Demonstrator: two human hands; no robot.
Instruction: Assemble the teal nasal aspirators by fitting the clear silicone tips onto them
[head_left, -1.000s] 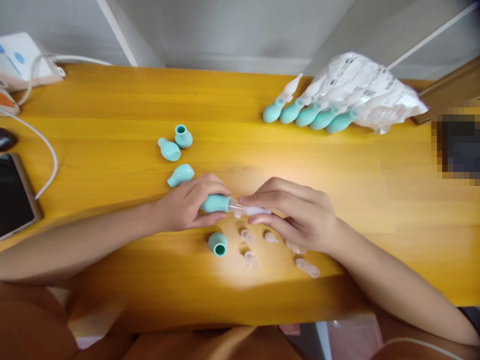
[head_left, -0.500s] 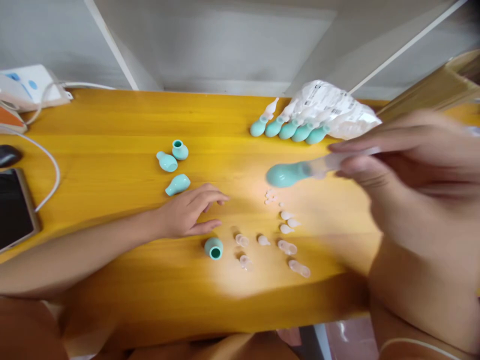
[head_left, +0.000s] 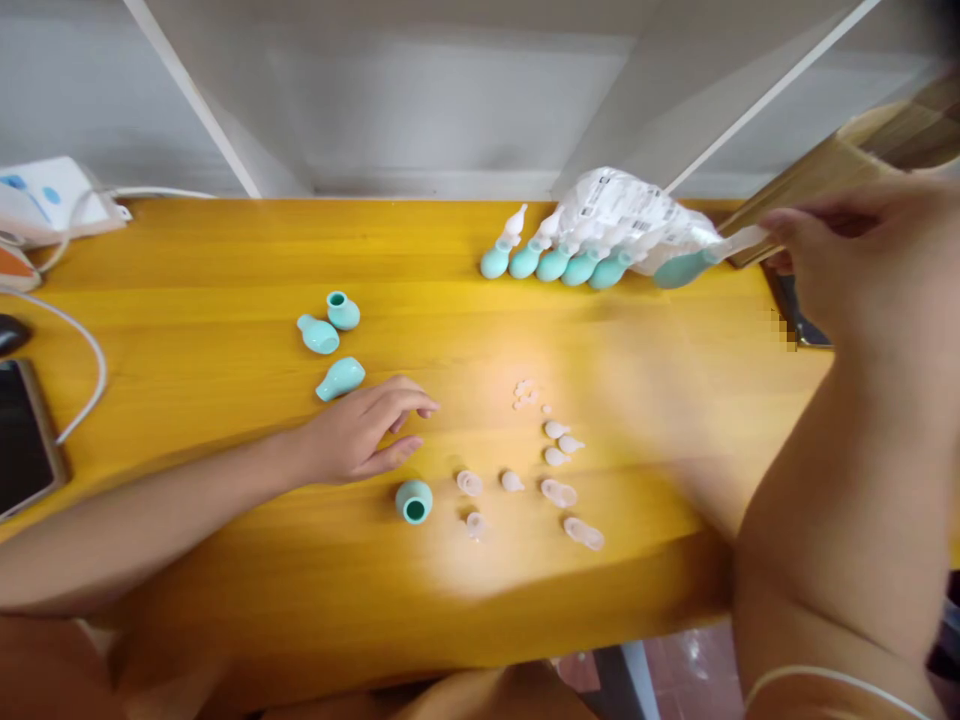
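Head view: the right hand [head_left: 855, 250] is raised at the far right, fingers pinched on the clear tip of a teal bulb [head_left: 681, 268]. The bulb hangs in the air, blurred, its round end pointing left, just beside the right end of the row of bulbs [head_left: 555, 262] that lies at the far edge of the table [head_left: 187, 260]. Half a second ago the held bulb was lower and nearer the table's middle; a second ago both hands held it together close to the near edge.

The left hand [head_left: 360, 435] lies flat on the table, palm down, fingers loosely spread and holding nothing. It has hardly moved in the last half second, after letting go of the bulb.

Just beyond its fingers lies a loose bulb [head_left: 340, 378], with two more [head_left: 328, 322] farther back. A teal cap [head_left: 414, 501] stands near the thumb. Clear tips [head_left: 559, 490] are scattered to the right of it, where the hands were a second ago.

A white bag [head_left: 637, 215] lies over the row's tips. At the left edge are a phone [head_left: 22, 435] and a white cable [head_left: 82, 345].
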